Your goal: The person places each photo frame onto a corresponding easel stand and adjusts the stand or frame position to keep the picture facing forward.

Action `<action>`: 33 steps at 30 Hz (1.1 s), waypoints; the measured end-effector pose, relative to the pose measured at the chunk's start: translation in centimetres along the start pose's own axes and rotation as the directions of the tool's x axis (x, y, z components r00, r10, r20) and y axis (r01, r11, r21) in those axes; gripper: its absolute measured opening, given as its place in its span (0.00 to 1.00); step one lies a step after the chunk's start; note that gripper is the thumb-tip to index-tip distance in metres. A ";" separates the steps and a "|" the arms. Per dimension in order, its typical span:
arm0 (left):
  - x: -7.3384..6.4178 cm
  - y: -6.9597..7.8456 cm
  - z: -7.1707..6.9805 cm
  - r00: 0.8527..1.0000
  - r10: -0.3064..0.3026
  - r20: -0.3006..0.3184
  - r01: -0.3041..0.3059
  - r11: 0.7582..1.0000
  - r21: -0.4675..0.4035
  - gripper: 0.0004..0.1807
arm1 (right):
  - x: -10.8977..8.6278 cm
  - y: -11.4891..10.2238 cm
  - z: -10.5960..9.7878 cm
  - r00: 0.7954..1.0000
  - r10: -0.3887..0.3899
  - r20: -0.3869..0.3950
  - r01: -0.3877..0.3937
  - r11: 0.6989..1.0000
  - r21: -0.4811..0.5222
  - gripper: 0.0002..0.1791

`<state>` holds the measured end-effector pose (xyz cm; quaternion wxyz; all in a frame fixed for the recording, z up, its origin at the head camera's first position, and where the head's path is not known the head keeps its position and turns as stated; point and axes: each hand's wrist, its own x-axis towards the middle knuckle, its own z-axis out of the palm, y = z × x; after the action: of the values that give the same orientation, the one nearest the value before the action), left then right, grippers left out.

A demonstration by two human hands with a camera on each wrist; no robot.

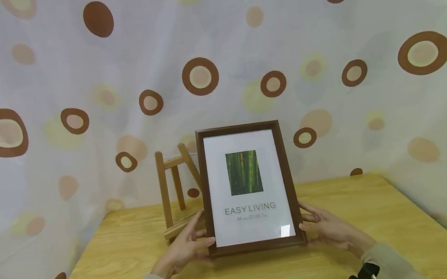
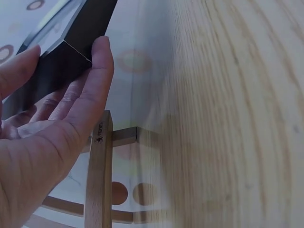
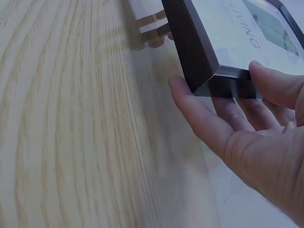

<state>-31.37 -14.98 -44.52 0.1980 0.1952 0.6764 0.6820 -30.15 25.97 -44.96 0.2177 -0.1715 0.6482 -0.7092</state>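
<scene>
A dark brown picture frame (image 1: 244, 173) with a white insert reading "EASY LIVING" and a small green bamboo picture is held upright, tilted slightly back. My left hand (image 1: 185, 245) grips its lower left side, thumb at the front edge and fingers behind, as the left wrist view shows at the dark frame corner (image 2: 59, 71). On the other side my right hand (image 1: 329, 227) holds the lower right side, its thumb on the front of the frame (image 3: 194, 47) in the right wrist view. Behind and left stands a small wooden easel (image 1: 164, 188), partly hidden by the frame.
The light wooden table (image 1: 96, 276) carries the easel. A pale curtain (image 1: 232, 30) with brown rings and dots hangs behind the table and along both sides. In the left wrist view, an easel leg (image 2: 99, 171) rises close beside my left hand.
</scene>
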 end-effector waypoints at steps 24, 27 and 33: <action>-1.3 0.5 -2.3 0.995 -0.022 -0.096 0.026 0.999 0.035 0.52 | 2.4 -0.7 2.3 0.999 -0.016 -0.038 0.012 0.995 -0.098 0.42; -1.3 0.6 -2.3 0.995 -0.017 -0.098 0.022 0.998 0.051 0.55 | 2.7 -0.8 2.3 0.999 -0.021 -0.050 0.016 0.995 -0.098 0.43; -1.2 0.6 -2.6 0.994 0.010 -0.109 0.001 0.995 0.095 0.57 | 3.3 -1.4 2.4 0.995 -0.027 -0.099 0.014 0.992 -0.128 0.42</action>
<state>-31.76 -17.79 -43.98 0.1497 0.1683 0.7174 0.6592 -31.75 22.27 -43.47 0.1661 -0.1556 0.7005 -0.6764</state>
